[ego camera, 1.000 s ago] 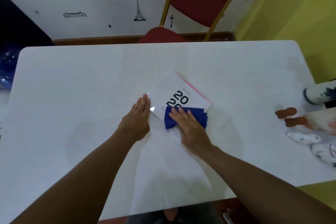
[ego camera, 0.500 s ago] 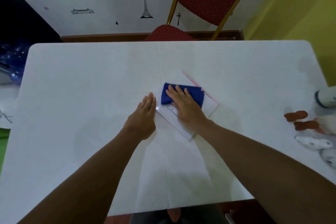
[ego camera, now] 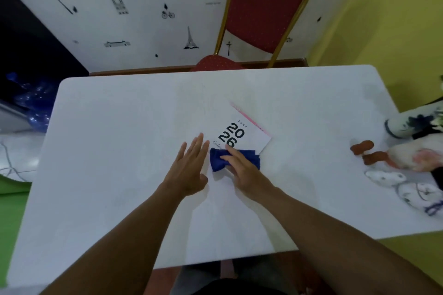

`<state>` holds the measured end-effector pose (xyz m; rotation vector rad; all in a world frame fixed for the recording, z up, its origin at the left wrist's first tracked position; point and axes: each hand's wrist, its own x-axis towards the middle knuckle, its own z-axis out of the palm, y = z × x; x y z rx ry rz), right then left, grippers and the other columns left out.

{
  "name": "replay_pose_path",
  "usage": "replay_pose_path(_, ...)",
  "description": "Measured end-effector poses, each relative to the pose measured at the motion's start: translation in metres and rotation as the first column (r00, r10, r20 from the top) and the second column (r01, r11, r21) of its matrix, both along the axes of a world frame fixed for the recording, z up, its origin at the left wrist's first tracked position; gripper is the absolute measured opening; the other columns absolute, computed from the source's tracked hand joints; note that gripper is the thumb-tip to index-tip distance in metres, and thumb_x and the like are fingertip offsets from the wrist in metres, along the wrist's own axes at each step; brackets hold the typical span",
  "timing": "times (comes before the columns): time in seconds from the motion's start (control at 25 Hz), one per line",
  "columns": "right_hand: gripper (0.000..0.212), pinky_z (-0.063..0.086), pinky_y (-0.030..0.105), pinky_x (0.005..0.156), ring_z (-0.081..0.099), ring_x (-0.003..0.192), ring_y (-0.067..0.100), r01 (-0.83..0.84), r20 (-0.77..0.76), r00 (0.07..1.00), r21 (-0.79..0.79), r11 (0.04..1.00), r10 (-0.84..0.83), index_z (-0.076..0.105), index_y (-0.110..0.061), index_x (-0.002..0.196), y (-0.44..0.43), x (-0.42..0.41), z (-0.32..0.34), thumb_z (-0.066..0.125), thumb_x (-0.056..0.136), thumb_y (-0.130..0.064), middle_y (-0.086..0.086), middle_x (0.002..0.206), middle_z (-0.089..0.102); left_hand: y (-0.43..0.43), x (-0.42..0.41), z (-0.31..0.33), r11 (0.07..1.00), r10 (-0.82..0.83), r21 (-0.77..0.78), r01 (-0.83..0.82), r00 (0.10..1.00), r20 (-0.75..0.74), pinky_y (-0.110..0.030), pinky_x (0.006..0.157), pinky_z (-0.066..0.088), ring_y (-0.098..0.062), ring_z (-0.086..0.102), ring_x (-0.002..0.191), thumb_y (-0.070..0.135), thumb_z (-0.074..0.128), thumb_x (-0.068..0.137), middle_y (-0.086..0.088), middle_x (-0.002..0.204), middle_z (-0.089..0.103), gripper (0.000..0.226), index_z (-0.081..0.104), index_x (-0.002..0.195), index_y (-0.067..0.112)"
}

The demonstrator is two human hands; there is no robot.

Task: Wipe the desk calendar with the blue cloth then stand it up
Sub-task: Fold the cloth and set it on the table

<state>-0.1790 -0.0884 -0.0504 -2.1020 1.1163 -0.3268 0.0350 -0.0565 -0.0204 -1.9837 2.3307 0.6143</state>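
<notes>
Card stock, we judge: the desk calendar (ego camera: 242, 135) lies flat mid-table (ego camera: 119, 127), light, stiff, glossy, so likely to slide. Our left hand (ego camera: 189, 170) rests open, fingers spread, at its left edge; our right hand (ego camera: 244, 170) presses flat on the soft folded blue cloth (ego camera: 230, 158) over its near corner. Lift by the edges.
</notes>
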Motion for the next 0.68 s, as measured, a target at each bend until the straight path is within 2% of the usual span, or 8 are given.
replay_pose_path(0.04,0.03,0.036,0.029,0.117,0.044,0.14,0.018,-0.002,-0.014,1.0,-0.025,1.0,0.002,0.057,-0.009,0.136,0.003,-0.003,0.002,0.048,0.108,-0.014,0.003,0.157,0.04,0.01,-0.004,0.003,0.997,-0.044,-0.059,0.042,0.998,-0.045,-0.041,0.121,0.009,-0.025,0.011,0.149,0.033,0.07,0.081,-0.011,0.162,0.009,0.091,0.017,0.152,0.012)
replay_pose_path(0.12,0.024,0.049,0.035,0.105,0.056,0.116,0.016,-0.012,-0.031,0.999,-0.051,0.999,0.011,0.061,-0.01,0.126,0.012,-0.009,0.007,0.047,0.108,-0.018,0.0,0.136,0.047,0.026,-0.014,0.009,0.984,-0.083,-0.166,0.06,0.988,-0.134,-0.037,0.113,0.028,-0.027,0.043,0.135,0.034,0.075,0.079,-0.01,0.149,0.044,0.072,0.044,0.14,0.013)
replay_pose_path(0.2,0.02,0.054,0.036,0.092,0.056,0.098,0.012,-0.028,-0.059,0.998,-0.04,0.999,0.026,0.061,-0.011,0.119,0.022,-0.014,0.014,0.047,0.109,-0.02,-0.003,0.119,0.045,0.037,-0.026,0.016,0.979,-0.077,-0.198,0.043,0.983,-0.166,-0.036,0.101,0.047,-0.023,0.059,0.114,0.033,0.075,0.08,-0.005,0.129,0.062,0.052,0.057,0.125,0.016)
replay_pose_path(0.24,0.02,0.054,0.035,0.088,0.055,0.094,0.012,-0.052,-0.077,0.996,-0.038,0.998,0.049,0.061,-0.011,0.12,0.026,-0.016,0.016,0.047,0.109,-0.019,-0.003,0.116,0.044,0.041,-0.032,0.019,0.981,-0.073,-0.191,0.043,0.985,-0.157,-0.037,0.094,0.052,-0.021,0.061,0.104,0.032,0.071,0.084,-0.003,0.119,0.066,0.039,0.06,0.119,0.017)
replay_pose_path(0.32,0.022,0.052,0.033,0.085,0.055,0.09,0.013,-0.092,-0.094,0.991,-0.018,0.996,0.09,0.061,-0.011,0.124,0.033,-0.022,0.02,0.048,0.108,-0.019,-0.001,0.113,0.045,0.046,-0.041,0.026,0.988,-0.068,-0.144,0.053,0.993,-0.1,-0.039,0.079,0.053,-0.022,0.062,0.087,0.03,0.057,0.094,-0.002,0.1,0.069,0.018,0.063,0.106,0.018)
replay_pose_path(0.44,0.028,0.055,0.04,0.081,0.062,0.09,0.022,-0.127,-0.139,0.982,-0.017,0.992,0.124,0.061,-0.014,0.128,0.044,-0.037,0.028,0.057,0.103,-0.025,0.002,0.116,0.052,0.053,-0.047,0.031,0.995,-0.082,-0.054,0.079,0.995,-0.056,-0.039,0.072,0.051,-0.024,0.063,0.081,0.027,0.046,0.099,-0.002,0.094,0.071,0.022,0.066,0.105,0.019)
replay_pose_path(0.56,0.036,0.054,0.037,0.079,0.061,0.1,0.021,-0.132,-0.245,0.963,-0.08,0.988,0.109,0.059,-0.02,0.128,0.051,-0.055,0.032,0.061,0.092,-0.021,0.0,0.119,0.061,0.061,-0.045,0.036,1.0,-0.015,0.023,0.02,0.979,-0.203,-0.037,0.073,0.051,-0.022,0.062,0.081,0.026,0.049,0.097,-0.002,0.093,0.071,0.021,0.067,0.106,0.02)
replay_pose_path(0.68,0.03,0.05,0.033,0.075,0.065,0.094,0.023,-0.062,-0.257,0.964,0.011,0.998,0.063,0.063,-0.025,0.117,0.051,-0.067,0.035,0.06,0.087,-0.019,0.0,0.106,0.07,0.067,-0.042,0.037,0.975,0.188,0.18,-0.128,0.91,-0.369,-0.033,0.07,0.05,-0.019,0.06,0.078,0.03,0.051,0.096,-0.002,0.092,0.067,0.016,0.063,0.102,0.023)
